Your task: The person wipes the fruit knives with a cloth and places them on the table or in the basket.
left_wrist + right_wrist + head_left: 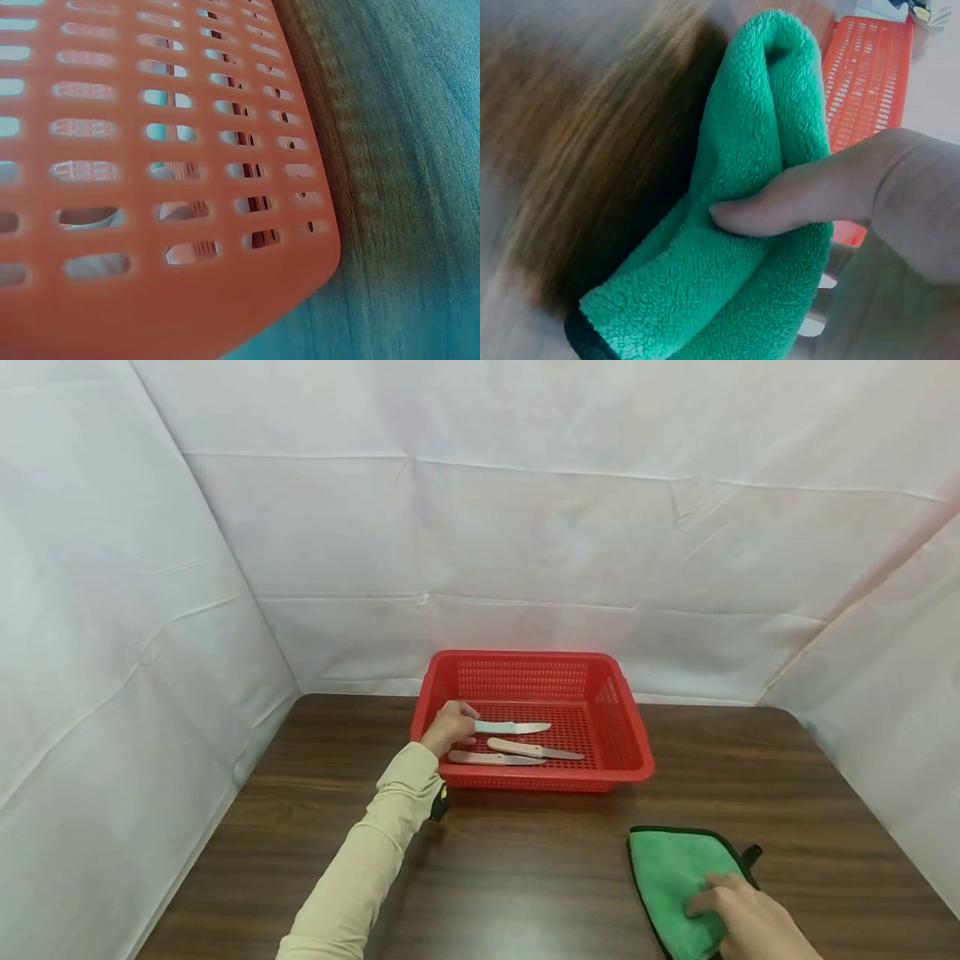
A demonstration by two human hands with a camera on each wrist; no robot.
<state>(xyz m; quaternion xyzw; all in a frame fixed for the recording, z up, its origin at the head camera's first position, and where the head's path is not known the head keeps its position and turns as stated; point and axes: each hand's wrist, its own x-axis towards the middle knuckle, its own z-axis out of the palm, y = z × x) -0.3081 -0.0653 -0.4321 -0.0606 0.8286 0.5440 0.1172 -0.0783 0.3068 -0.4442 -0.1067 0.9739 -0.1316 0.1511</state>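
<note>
Reaching over the left rim of the red basket (633, 735), my left hand (448, 727) pinches the end of a light blue-handled knife (498, 727). Its blade points right. Nearer the basket's front lie two knives with pale pink handles, an upper knife (517, 747) and a lower knife (480, 758). The basket's slotted wall (172, 292) hides most of the left hand in the left wrist view. My right hand (832, 187) grips a green cloth (727, 285) with black edging, thumb pressed on top and fingers behind the folded fabric.
Dark wood-grain table (525, 868) lies under everything, its back edge close behind the basket. White sheeting (525, 527) hangs at the back and on both sides. A small black loop (751, 856) sticks out from the cloth's corner.
</note>
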